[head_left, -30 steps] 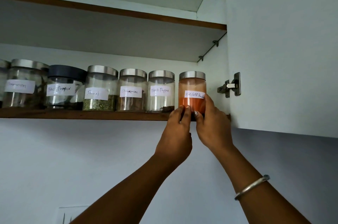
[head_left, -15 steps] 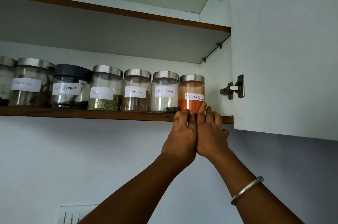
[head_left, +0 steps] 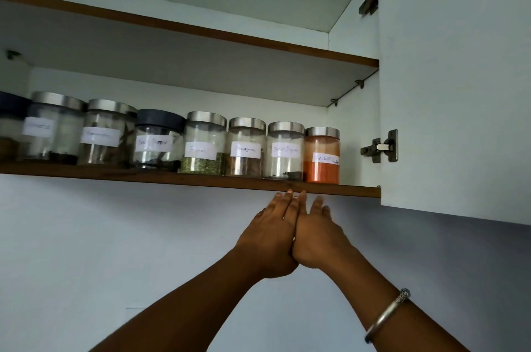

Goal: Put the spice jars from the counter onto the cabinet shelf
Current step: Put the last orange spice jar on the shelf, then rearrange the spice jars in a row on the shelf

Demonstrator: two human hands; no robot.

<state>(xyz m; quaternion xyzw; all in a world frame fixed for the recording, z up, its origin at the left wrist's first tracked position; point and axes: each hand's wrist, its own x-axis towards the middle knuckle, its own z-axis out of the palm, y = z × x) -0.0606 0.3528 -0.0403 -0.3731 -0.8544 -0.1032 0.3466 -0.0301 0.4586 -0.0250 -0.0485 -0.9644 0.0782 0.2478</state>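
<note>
Red chilli powder jar (head_left: 322, 156) is stood on cabinet shelf (head_left: 143, 175); left hand (head_left: 270, 236) and right hand (head_left: 319, 239) are held straight-fingered just beneath the shelf, clear of the jar.

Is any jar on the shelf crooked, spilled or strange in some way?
Nothing is spilled or tipped. On the red chilli jar, the label sits lower and slanted, unlike the others. The dark-lidded jar stands between silver-lidded ones.

I'm in a home kitchen: a white wall cabinet (head_left: 448, 93) with brown-edged wooden shelves (head_left: 143, 175) holds a row of hand-labelled glass spice jars (head_left: 245, 147).
</note>
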